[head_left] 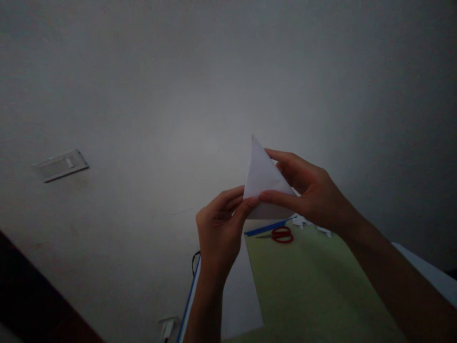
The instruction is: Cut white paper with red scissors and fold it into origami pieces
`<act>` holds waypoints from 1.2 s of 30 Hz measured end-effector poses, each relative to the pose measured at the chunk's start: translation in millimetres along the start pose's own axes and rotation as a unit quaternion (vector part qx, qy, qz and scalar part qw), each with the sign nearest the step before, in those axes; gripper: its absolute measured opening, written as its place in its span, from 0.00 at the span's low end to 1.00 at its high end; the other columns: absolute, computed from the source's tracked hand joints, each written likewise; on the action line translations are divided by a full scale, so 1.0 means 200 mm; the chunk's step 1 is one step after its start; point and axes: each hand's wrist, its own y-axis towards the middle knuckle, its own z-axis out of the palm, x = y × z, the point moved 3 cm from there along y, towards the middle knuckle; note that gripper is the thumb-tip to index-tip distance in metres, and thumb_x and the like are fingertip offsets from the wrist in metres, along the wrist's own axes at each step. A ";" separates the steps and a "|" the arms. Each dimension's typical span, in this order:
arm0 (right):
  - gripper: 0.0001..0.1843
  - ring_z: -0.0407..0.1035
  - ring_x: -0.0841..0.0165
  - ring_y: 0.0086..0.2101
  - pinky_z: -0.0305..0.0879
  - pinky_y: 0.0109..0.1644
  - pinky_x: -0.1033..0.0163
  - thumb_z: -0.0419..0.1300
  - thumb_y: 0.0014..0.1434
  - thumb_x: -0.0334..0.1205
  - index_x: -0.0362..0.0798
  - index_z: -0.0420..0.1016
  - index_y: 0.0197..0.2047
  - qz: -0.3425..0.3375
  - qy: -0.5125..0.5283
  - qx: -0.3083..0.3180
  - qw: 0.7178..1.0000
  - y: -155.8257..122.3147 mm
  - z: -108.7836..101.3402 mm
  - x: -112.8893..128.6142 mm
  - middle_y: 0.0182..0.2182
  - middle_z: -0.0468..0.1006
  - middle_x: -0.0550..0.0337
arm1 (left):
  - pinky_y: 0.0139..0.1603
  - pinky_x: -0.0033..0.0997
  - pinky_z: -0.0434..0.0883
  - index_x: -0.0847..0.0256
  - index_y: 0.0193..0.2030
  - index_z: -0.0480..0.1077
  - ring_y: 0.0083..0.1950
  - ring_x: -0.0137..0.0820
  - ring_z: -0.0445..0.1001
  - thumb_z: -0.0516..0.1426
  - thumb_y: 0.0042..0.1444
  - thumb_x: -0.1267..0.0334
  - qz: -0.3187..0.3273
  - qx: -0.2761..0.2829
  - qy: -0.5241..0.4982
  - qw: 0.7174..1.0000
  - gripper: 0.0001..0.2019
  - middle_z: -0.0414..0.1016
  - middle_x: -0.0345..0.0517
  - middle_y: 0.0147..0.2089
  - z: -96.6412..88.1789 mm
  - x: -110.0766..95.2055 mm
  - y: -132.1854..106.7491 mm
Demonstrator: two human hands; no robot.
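Note:
A piece of white paper (263,174), folded to a pointed triangular shape, is held up in front of the wall with its tip upward. My left hand (220,224) pinches its lower left corner, thumb on the near face and fingers behind. From the right, my right hand (310,188) grips the lower edge with the thumb, while its fingers reach behind the slanted side. Both thumb tips almost meet at the paper's bottom edge. Below the paper, red-handled scissors (282,234) lie on the green table surface (303,276).
A white sheet (241,295) lies along the table's left side. Blue tape (266,227) runs along the far edge. Small white paper pieces (300,221) rest near the scissors. The grey wall (160,95) carries a switch plate (61,165) and, lower down, a socket (167,327).

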 end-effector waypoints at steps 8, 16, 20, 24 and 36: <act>0.38 0.78 0.62 0.40 0.78 0.46 0.56 0.74 0.58 0.43 0.56 0.68 0.68 0.012 0.008 0.006 1.000 0.00 0.00 0.01 0.45 0.82 0.57 | 0.42 0.33 0.85 0.54 0.43 0.84 0.39 0.37 0.87 0.70 0.55 0.64 0.007 -0.004 0.048 0.999 0.08 0.87 0.42 0.39 -0.01 0.00 -0.01; 0.40 0.79 0.61 0.40 0.79 0.43 0.55 0.74 0.57 0.45 0.57 0.66 0.69 0.023 0.016 0.017 0.999 0.00 0.01 0.02 0.45 0.82 0.57 | 0.44 0.35 0.85 0.53 0.46 0.84 0.41 0.38 0.87 0.69 0.57 0.63 0.023 0.004 0.072 0.997 0.10 0.87 0.43 0.42 -0.02 0.01 -0.01; 0.39 0.79 0.61 0.40 0.78 0.43 0.56 0.74 0.57 0.45 0.56 0.66 0.69 0.025 0.008 0.018 1.000 0.01 0.01 0.02 0.44 0.82 0.58 | 0.45 0.33 0.84 0.52 0.46 0.84 0.42 0.37 0.87 0.69 0.57 0.64 0.022 0.010 0.062 0.998 0.10 0.87 0.42 0.43 -0.02 0.01 -0.01; 0.39 0.78 0.62 0.39 0.77 0.42 0.56 0.74 0.57 0.45 0.56 0.67 0.68 0.022 -0.001 0.014 1.000 0.01 0.01 0.03 0.43 0.82 0.58 | 0.46 0.35 0.84 0.54 0.46 0.84 0.43 0.38 0.86 0.69 0.57 0.63 0.001 0.014 0.050 0.999 0.10 0.87 0.44 0.43 -0.02 0.01 0.00; 0.12 0.72 0.68 0.32 0.70 0.35 0.64 0.72 0.58 0.48 0.49 0.80 0.36 0.016 0.022 -0.019 0.999 0.05 -0.03 0.10 0.32 0.79 0.61 | 0.47 0.35 0.83 0.52 0.47 0.84 0.45 0.38 0.86 0.67 0.60 0.61 -0.005 0.080 0.120 0.990 0.09 0.87 0.45 0.44 -0.04 0.01 0.01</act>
